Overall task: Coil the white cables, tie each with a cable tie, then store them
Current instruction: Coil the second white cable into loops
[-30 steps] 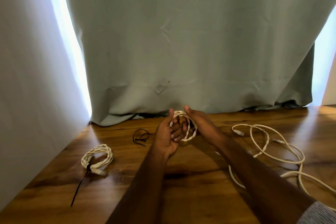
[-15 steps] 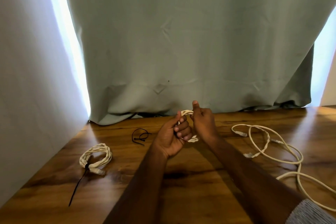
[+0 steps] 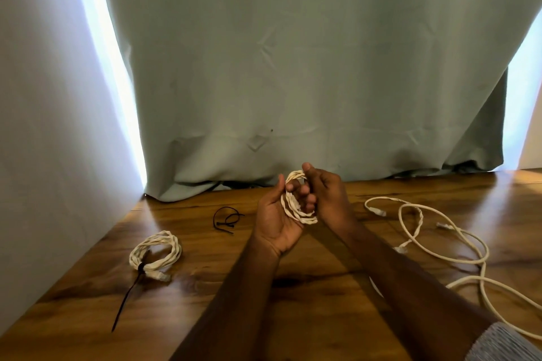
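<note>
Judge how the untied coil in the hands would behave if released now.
The coil carries no tie, so its loops would probably spring apart. It looks light and floppy. The tied coil on the table keeps its shape.

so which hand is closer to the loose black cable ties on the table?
Left. The left hand sits just right of the black cable ties; the right hand is farther right, beyond the held coil.
</note>
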Demonstrator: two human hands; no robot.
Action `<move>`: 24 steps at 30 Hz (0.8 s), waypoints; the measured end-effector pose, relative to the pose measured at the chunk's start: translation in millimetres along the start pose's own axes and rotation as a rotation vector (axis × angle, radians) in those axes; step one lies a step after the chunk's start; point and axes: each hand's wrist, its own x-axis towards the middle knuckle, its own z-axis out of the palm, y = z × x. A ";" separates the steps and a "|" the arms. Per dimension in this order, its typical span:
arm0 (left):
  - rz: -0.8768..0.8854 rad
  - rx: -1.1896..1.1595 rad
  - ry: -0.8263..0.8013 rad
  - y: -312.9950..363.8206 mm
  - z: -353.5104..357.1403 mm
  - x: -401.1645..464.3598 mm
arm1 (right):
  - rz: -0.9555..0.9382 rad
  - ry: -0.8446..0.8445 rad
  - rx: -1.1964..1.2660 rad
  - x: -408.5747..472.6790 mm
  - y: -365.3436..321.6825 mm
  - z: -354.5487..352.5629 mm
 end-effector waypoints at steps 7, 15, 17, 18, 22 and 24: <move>0.009 -0.034 -0.032 14.4 -2.4 4.5 | -0.111 -0.114 -0.310 -1.7 -1.9 -20.3; 0.127 -0.082 0.018 23.2 -12.2 8.0 | -0.365 -0.366 -1.067 5.1 18.0 -51.4; 0.180 -0.064 0.054 25.6 -9.8 8.8 | -0.404 -0.391 -1.196 2.9 18.0 -46.5; 0.202 -0.047 0.074 27.4 -9.5 8.7 | -0.414 -0.404 -1.235 1.4 15.9 -43.9; 0.225 -0.019 0.125 32.9 -10.3 9.4 | -0.425 -0.463 -1.342 -4.1 7.6 -33.8; 0.240 -0.003 0.163 36.3 -11.4 10.8 | -0.423 -0.504 -1.392 -7.5 2.6 -30.3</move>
